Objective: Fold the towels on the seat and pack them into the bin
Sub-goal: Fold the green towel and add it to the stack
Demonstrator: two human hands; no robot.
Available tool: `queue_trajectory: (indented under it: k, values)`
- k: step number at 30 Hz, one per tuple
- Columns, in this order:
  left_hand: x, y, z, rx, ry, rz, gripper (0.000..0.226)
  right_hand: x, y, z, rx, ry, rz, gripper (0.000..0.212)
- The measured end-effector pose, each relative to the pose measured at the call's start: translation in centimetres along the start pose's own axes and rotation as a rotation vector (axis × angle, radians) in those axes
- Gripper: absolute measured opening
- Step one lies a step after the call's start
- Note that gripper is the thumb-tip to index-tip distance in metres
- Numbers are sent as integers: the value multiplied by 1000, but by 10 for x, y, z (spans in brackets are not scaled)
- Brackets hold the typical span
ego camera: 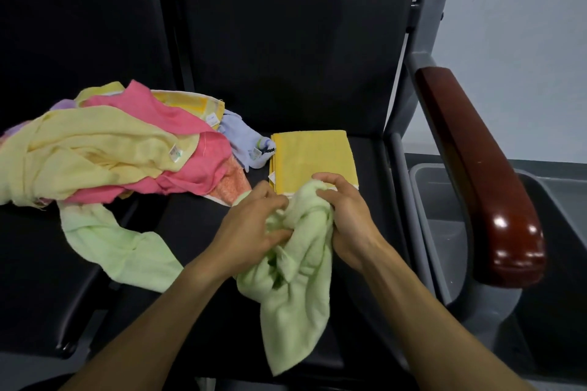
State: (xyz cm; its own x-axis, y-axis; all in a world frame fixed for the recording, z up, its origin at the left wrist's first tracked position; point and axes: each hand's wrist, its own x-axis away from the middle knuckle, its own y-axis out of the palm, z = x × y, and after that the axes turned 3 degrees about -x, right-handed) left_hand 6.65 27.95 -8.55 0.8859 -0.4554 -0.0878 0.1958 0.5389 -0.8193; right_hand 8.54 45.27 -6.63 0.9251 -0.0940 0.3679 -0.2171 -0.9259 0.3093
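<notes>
Head view: green towel (295, 279) bunched up over the seat (190, 232) front, long end dangling toward the viewer. Left hand (251, 225) and right hand (343, 216) both pinching its top, about equally near. Folded yellow towel (313, 159) just behind; bin (444, 232) off right, past the armrest (476, 174). Probably needs shaking out flat first.

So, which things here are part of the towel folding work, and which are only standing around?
Part of the job:
green towel, gripped by left hand and right hand
folded yellow towel
towel pile
grey bin
seat

Not part:
wooden armrest
wall
</notes>
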Motion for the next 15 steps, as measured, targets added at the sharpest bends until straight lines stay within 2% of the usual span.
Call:
queue_trajectory:
  k: [2, 3, 5, 7, 8, 10, 13, 14, 15]
  values:
    - [-2, -2, 0, 37, 7, -16, 17, 0, -1, 3, 78, -23, 29, 27]
    - [-2, -2, 1, 74, -23, 1, 14, 0, -2, 6, 193, -84, 60, 26]
    - [-3, -5, 3, 184, -164, 88, 11, -1, -2, 10, 499, -313, 138, 18]
    - [-5, -9, 4, 306, -325, 205, 9, 0, -2, 8, 615, -485, 176, 7]
    - [-6, -11, 3, 381, -389, 259, 11, 2, -1, 7, 609, -511, 148, 11]
    - [-6, -15, 2, 601, -485, 326, 18, 4, 0, 6, 578, -445, -19, 18]
    - [-6, -17, -7, 882, -587, 324, 20, 8, 4, 18, 773, -319, -265, 48]
    - [-6, -16, -9, 920, -597, 312, 18, 6, 4, 23, 858, -346, -276, 46]
    - [-6, -15, -11, 914, -605, 305, 18, 4, 4, 27, 897, -403, -246, 32]
